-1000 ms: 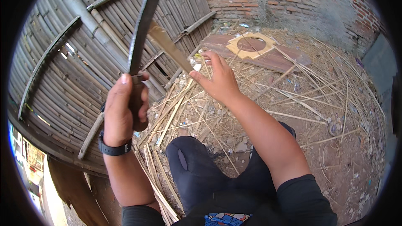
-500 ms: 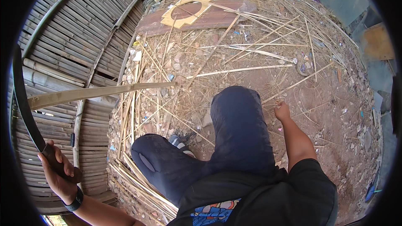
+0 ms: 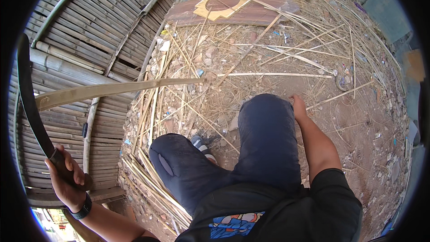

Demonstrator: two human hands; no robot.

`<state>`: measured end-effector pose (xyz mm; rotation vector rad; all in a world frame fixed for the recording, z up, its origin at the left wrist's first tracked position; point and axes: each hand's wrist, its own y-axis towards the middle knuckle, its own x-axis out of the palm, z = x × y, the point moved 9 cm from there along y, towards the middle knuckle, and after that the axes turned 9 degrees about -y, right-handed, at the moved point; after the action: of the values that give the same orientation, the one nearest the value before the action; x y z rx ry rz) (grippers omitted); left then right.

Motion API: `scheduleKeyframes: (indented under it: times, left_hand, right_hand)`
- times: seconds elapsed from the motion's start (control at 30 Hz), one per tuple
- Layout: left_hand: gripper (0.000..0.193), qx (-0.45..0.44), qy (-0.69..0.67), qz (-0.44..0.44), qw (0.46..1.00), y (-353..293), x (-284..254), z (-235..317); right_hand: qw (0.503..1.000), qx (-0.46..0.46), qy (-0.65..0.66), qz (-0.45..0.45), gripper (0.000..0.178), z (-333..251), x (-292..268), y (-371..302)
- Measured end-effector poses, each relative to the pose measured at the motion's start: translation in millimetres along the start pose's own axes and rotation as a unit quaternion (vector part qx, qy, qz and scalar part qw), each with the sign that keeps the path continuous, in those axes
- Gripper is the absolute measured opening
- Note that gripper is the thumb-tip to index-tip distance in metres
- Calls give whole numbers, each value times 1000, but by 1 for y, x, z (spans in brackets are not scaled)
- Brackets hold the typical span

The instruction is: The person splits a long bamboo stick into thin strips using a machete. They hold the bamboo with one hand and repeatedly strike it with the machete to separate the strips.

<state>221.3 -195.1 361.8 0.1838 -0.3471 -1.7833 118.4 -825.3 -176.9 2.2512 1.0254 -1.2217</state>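
My left hand, with a dark band on the wrist, is closed round the dark handle of a machete. Its long, slightly curved blade points up at the far left. A pale split bamboo strip stretches rightward from the blade, across the view of the slatted wall and over the ground. Whether the blade is lodged in the strip or only touches it, I cannot tell. Beside my right knee is my right hand. The knee partly hides its fingers, and no held thing shows there.
A bamboo-slat wall stands on the left. Thin bamboo strips litter the stony ground, with a bundle of strips beside my left leg. Farther off, a yellow board with a round hole lies on a brown plank.
The view has shifted, so the ground and wall sit farther right. My right hand has come closer to my right knee. My left hand still grips the machete.
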Motion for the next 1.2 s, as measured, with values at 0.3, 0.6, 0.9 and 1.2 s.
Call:
scheduleKeyframes:
  times: [0.3,0.6,0.9,1.2]
  left_hand:
    - [54,0,-24,-27,999,9,0,-9]
    - [53,4,-39,-61,997,20,25,-15]
    - [56,71,-119,-22,990,3,20,2]
    - [56,41,-117,41,991,5,33,-32]
  right_hand:
    - [884,-445,26,-145,52,-393,-104,36]
    - [780,-590,165,-123,66,-604,-105,-82]
    - [862,-467,194,-46,39,-612,-141,-70]
    - [880,-391,270,13,44,-563,-133,-38]
